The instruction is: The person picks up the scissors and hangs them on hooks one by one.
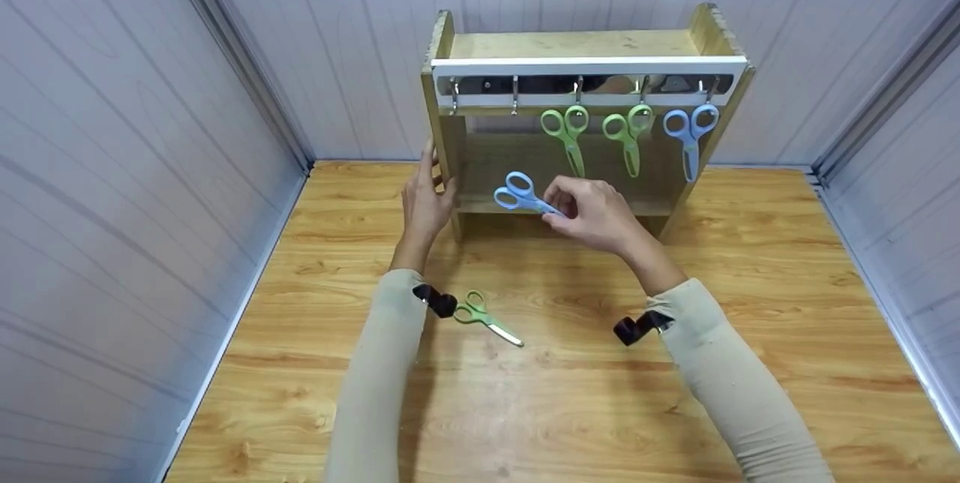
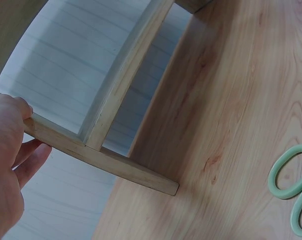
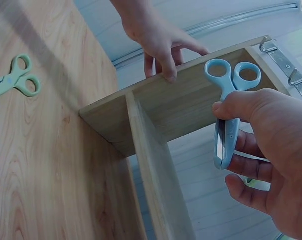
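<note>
In my right hand (image 1: pixel 596 214) I pinch blue scissors (image 3: pixel 225 127) by their blades between thumb and fingers, with the handle loops pointing up and left in front of the shelf. My left hand (image 1: pixel 429 205) grips the left side panel of the wooden shelf (image 2: pixel 136 175), thumb on one face and fingers on the other. From the hook rail (image 1: pixel 480 99) along the shelf's top front hang green scissors (image 1: pixel 568 139), a second green pair (image 1: pixel 628 139) and a blue pair (image 1: pixel 691 142). Another pair of green scissors (image 1: pixel 486 316) lies on the table below the shelf.
The shelf stands on a wood-grain table (image 1: pixel 555 408) near the white panelled back wall (image 1: pixel 360 48). Similar walls rise at left (image 1: pixel 135 190) and right (image 1: pixel 885 168). The rail's two leftmost hooks (image 1: pixel 515 95) stand left of the hanging scissors.
</note>
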Tool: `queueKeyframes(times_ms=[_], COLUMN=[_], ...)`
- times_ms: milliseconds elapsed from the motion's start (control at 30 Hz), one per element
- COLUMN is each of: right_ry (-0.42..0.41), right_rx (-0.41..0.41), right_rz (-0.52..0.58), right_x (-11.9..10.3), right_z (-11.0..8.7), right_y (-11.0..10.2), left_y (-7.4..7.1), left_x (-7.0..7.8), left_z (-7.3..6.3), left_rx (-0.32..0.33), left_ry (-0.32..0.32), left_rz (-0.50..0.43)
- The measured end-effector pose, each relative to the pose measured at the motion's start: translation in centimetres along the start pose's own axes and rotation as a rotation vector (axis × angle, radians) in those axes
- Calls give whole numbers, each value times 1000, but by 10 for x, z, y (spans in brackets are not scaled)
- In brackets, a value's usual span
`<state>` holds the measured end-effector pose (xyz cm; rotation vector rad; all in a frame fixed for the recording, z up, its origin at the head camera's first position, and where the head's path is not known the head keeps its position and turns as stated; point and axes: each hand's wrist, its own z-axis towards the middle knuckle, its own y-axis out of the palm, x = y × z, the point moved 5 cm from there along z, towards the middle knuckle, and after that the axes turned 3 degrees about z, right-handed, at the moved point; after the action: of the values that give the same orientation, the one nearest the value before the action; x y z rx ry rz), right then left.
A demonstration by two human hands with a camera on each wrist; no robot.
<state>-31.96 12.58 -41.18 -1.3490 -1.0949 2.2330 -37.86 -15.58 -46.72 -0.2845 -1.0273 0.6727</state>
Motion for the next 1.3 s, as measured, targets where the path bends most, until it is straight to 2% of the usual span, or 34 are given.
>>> queueKeyframes(times_ms=[133, 367, 933, 1133, 1300], right_ry=[-9, -17, -40, -48, -57], right_rx=[3, 28, 64, 90, 132], right_rz=[2, 3, 46, 61, 86], right_x=[-3, -9, -25, -30, -31], right_z=[1, 4, 14, 20, 25], right_y=[-3, -10, -20, -23, -25], left_y=[1, 1, 1, 1, 1], left_x=[-1, -1, -2, -1, -1], left_z=[0, -1, -1, 0, 0], left_rx=[8, -20, -23, -13, -36], left_ry=[13, -11, -29, -14, -39], left_rz=[-5, -12, -18, -17, -37])
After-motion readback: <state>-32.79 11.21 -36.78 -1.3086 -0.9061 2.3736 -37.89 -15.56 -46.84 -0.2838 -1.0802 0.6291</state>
